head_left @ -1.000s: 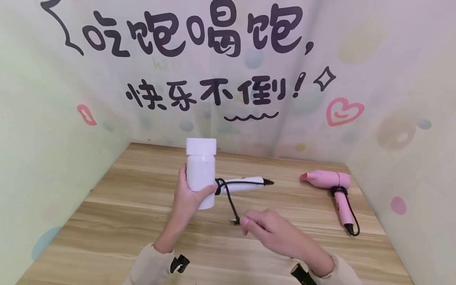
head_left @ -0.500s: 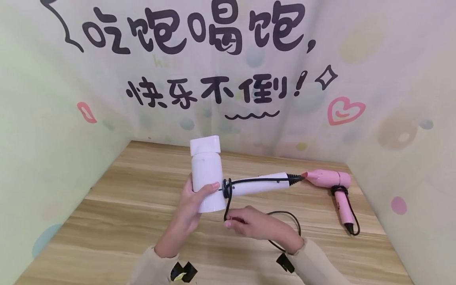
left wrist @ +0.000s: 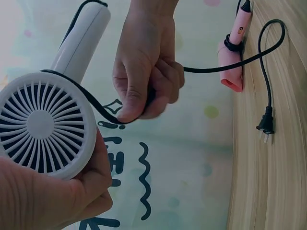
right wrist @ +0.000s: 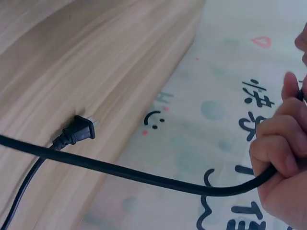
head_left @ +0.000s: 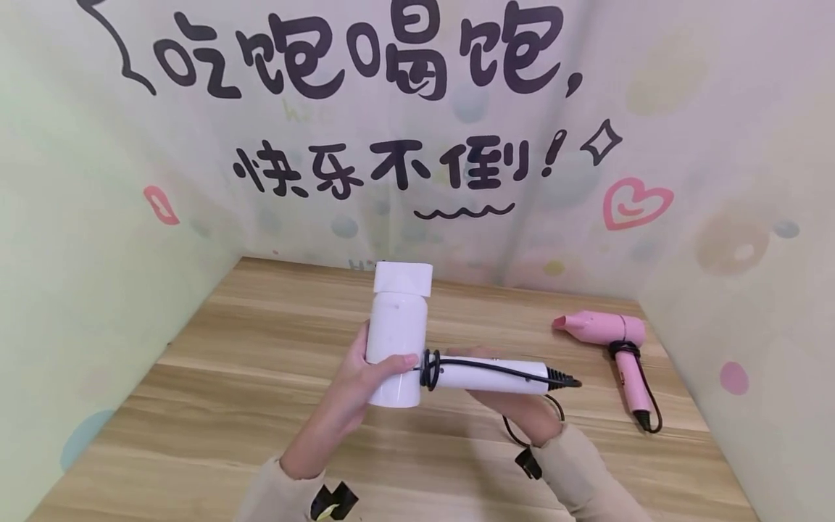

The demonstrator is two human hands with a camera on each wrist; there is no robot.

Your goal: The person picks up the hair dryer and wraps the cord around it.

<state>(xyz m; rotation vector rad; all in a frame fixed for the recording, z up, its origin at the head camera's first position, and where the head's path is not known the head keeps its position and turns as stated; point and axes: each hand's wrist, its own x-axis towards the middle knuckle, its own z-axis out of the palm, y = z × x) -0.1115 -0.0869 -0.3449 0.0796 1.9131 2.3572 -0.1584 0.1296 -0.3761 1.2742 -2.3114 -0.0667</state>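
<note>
A white hair dryer (head_left: 396, 326) is held up over the table, nozzle end away from me, handle pointing right. My left hand (head_left: 359, 380) grips its barrel, the thumb across the front; the slatted rear grille (left wrist: 41, 124) faces the left wrist camera. Black cord (left wrist: 211, 70) loops round the top of the handle. Behind the handle, partly hidden in the head view, my right hand (left wrist: 148, 67) holds the cord with curled fingers. From that fist the cord's free end runs to a two-pin plug (right wrist: 81, 129) close over the wooden tabletop.
A pink hair dryer (head_left: 600, 328) lies on the right side of the wooden table (head_left: 215, 384), its own cord wrapped round the handle. Printed curtain-like walls (head_left: 391, 232) enclose the back and sides.
The white dryer has shifted right and toward me, its handle swinging into fuller view. My right hand took the cord below the handle, then passed behind it, adding a wrap.
</note>
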